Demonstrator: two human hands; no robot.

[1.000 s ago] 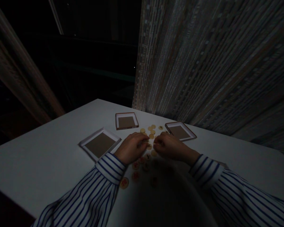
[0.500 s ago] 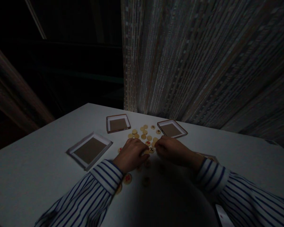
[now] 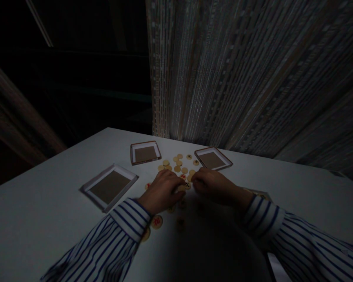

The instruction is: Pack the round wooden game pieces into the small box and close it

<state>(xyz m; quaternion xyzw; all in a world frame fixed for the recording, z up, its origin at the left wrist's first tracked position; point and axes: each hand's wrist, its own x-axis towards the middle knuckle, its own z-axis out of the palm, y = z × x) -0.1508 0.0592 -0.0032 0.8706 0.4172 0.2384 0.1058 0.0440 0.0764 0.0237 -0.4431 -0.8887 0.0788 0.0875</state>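
Round wooden pieces lie scattered over the middle of the white table [image 3: 59, 196], some plain side up, others with red or black characters. My left hand [image 3: 164, 188] is curled over the near part of the group, its thumb and fingers around a plain piece [image 3: 181, 188]. Beside it sits a piece with a black character [image 3: 187, 185]. My right hand [image 3: 213, 185] has its fingers folded at the right side of the pieces, close to a plain piece [image 3: 191, 172]; its fingertips are hidden. A piece with a red character [image 3: 157, 222] lies near my left cuff.
Shallow trays stand at the left [image 3: 86, 188], at the back [image 3: 146, 161] and at the back right [image 3: 227, 166]. Another tray with pieces [image 3: 262, 194] is partly behind my right wrist. A phone-like object [image 3: 278, 268] lies at the near edge. A curtain [image 3: 223, 78] hangs behind.
The view has shifted slightly, so the table and trays appear a little further left. Both hands keep nearly the same pose over the pieces.
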